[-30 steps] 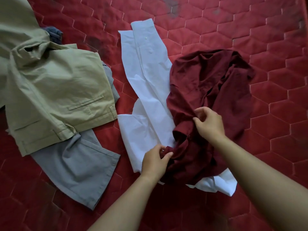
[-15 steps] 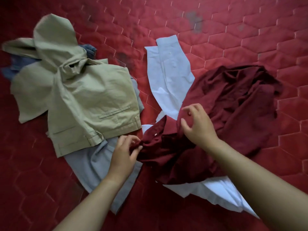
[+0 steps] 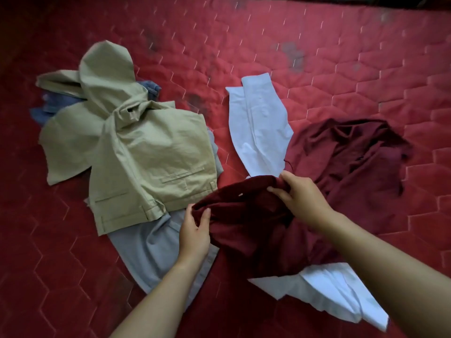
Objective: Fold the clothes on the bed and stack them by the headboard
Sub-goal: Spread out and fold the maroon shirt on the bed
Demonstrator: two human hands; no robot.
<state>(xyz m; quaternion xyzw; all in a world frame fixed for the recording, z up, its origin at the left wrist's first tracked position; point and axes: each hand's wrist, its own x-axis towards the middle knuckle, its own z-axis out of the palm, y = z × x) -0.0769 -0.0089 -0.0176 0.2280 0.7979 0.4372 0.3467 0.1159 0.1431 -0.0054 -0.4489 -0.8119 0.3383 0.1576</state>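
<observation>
Only one view is given: a wide-angle camera worn on the head, aimed forward and steeply down at the bed. The left hand and right hand are seen close; the far edge is perhaps glimpsed at top.

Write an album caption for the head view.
Left hand and right hand grip a crumpled maroon shirt lying over a white shirt, beside khaki trousers on a red bed.

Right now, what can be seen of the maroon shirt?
The maroon shirt is soft-looking dark red cloth, crumpled and unfolded, one small pale button showing. It lies on the red bed across the middle of the white shirt. The left hand and right hand each grip its bunched left part.
</observation>
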